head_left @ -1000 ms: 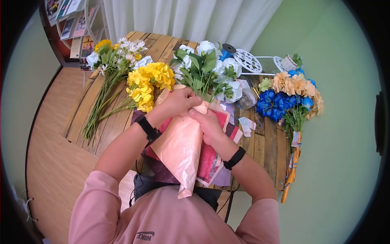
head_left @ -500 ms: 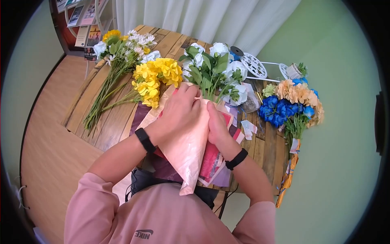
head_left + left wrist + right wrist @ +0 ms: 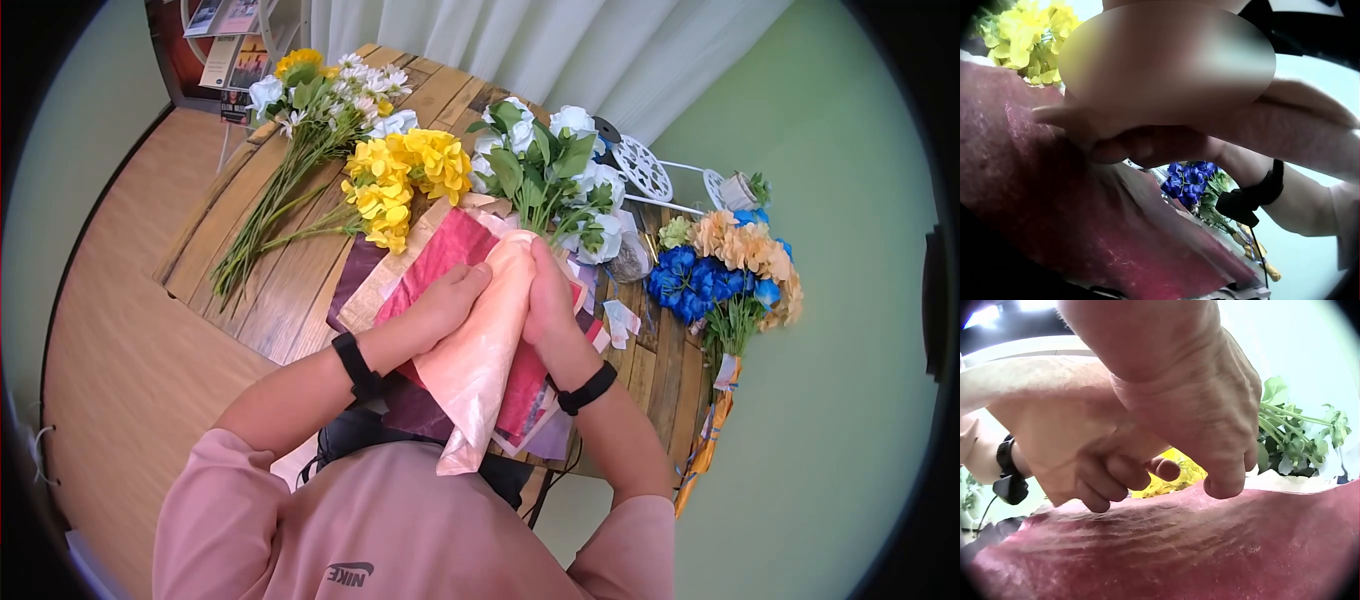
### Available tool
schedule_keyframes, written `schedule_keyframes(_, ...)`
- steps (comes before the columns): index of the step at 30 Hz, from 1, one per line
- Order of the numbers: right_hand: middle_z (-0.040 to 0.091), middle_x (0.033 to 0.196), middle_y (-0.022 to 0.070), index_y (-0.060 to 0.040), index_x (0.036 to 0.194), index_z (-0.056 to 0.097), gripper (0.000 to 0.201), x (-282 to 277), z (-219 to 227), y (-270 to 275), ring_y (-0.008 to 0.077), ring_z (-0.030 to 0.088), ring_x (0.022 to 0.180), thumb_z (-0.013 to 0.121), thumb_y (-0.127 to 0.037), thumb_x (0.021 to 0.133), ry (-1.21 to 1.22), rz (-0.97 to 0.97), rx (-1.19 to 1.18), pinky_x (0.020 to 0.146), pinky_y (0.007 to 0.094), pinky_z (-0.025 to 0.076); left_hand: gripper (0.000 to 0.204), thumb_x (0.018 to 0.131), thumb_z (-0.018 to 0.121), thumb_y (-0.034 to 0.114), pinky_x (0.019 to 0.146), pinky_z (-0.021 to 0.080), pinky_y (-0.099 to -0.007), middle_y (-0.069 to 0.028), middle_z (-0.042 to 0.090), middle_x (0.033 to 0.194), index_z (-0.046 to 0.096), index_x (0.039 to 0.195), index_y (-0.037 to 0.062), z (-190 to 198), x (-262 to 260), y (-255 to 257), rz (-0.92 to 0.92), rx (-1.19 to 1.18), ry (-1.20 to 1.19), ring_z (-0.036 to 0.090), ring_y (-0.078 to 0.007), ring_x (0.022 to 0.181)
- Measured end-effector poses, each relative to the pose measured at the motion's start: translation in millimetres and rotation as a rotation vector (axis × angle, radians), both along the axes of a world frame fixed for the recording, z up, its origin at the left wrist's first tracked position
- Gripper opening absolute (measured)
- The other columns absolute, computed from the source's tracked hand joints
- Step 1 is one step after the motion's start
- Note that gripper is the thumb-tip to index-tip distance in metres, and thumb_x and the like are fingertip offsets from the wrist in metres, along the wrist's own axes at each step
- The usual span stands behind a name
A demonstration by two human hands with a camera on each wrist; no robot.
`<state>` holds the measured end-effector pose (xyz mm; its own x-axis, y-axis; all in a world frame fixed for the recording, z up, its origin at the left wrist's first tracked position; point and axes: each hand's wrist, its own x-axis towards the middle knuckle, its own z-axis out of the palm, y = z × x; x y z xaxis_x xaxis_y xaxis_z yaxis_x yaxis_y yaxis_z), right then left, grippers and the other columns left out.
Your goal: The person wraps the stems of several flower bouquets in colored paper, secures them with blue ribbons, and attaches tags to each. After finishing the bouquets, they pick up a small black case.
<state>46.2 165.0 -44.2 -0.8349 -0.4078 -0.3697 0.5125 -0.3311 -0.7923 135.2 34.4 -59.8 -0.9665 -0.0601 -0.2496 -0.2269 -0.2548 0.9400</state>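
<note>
A pale pink sheet (image 3: 480,350) is rolled into a narrow cone, its tip toward the person's body. My left hand (image 3: 450,305) holds the cone's left side, thumb on top; the right wrist view shows its fingers (image 3: 1110,475) curled below the sheet. Along the right side of the upper end, my right hand (image 3: 548,300) grips the roll, and in the right wrist view that hand (image 3: 1191,419) has bent fingers. Beneath lie red paper (image 3: 440,255) and dark purple paper (image 3: 415,408). A blurred patch hides part of the left wrist view.
Yellow flowers (image 3: 405,180) and long-stemmed flowers (image 3: 310,130) lie left on the wooden table (image 3: 255,280). White roses (image 3: 575,125) are beyond the hands. A blue and peach bouquet (image 3: 740,250), paper scraps (image 3: 620,322) and a white metal stand (image 3: 642,170) are at right.
My left hand has moved from the cone's upper end down toward the body. The cone looks narrower, and more red paper shows at left. The head view has shifted.
</note>
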Motion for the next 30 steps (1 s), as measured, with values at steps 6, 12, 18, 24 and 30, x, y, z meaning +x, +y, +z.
schedule_keyframes(6,0.064,0.104,0.011,-0.0033,0.114,0.056,0.04,2.3,13.6,-4.8,0.0232,0.063,0.092,0.046,-0.04,0.1,-0.046,-0.011,-0.138,0.084,0.0366,0.052,0.037,0.102,0.048,0.038,0.061,0.049,-0.0268,-0.005,0.064,0.086,0.058,0.107,0.003,-25.7,-17.4,21.8,0.097,0.244,0.039,0.059,-0.0113,0.07)
schedule_keyframes(12,0.064,0.105,0.0155,-0.0055,0.115,0.054,0.04,6.7,24.0,-6.0,0.0273,0.062,0.092,0.04,-0.041,0.102,-0.033,-0.04,0.004,0.084,0.0429,0.052,0.028,0.101,0.052,0.033,0.061,0.048,-0.0262,-0.0039,0.057,0.085,0.048,0.102,0.0059,-17.2,-19.7,63.9,0.275,0.241,-0.005,0.054,-0.0114,0.07)
schedule_keyframes(18,0.065,0.103,0.0159,-0.0041,0.117,0.052,0.045,12.1,33.6,-7.8,0.0265,0.063,0.09,0.038,-0.044,0.102,-0.018,-0.006,0.047,0.079,0.0414,0.053,0.042,0.092,0.062,0.042,0.067,0.049,-0.0365,-0.0124,0.061,0.089,0.051,0.095,0.0012,-27.2,-20.6,73.6,0.443,-0.103,0.13,0.061,-0.0211,0.078)
schedule_keyframes(24,0.063,0.095,0.0128,-0.0032,0.109,0.054,0.044,-1.9,19.0,4.7,0.0256,0.064,0.082,0.039,-0.044,0.102,0.014,0.049,0.071,0.071,0.039,0.056,0.033,0.083,0.072,0.032,0.062,0.047,-0.0315,-0.0078,0.061,0.087,0.054,0.092,0.0049,-0.6,-10.6,52.3,0.354,-0.265,0.269,0.059,-0.0179,0.07)
schedule_keyframes(30,0.058,0.091,0.0117,-0.0077,0.11,0.049,0.036,5.4,29.8,-0.4,0.0258,0.063,0.074,0.043,-0.042,0.101,-0.043,0.022,0.063,0.063,0.0428,0.056,0.012,0.09,0.058,0.016,0.057,0.049,-0.0254,-0.0025,0.061,0.082,0.058,0.098,0.0067,48.7,-0.8,21.2,0.079,0.469,-0.079,0.06,-0.0144,0.067)
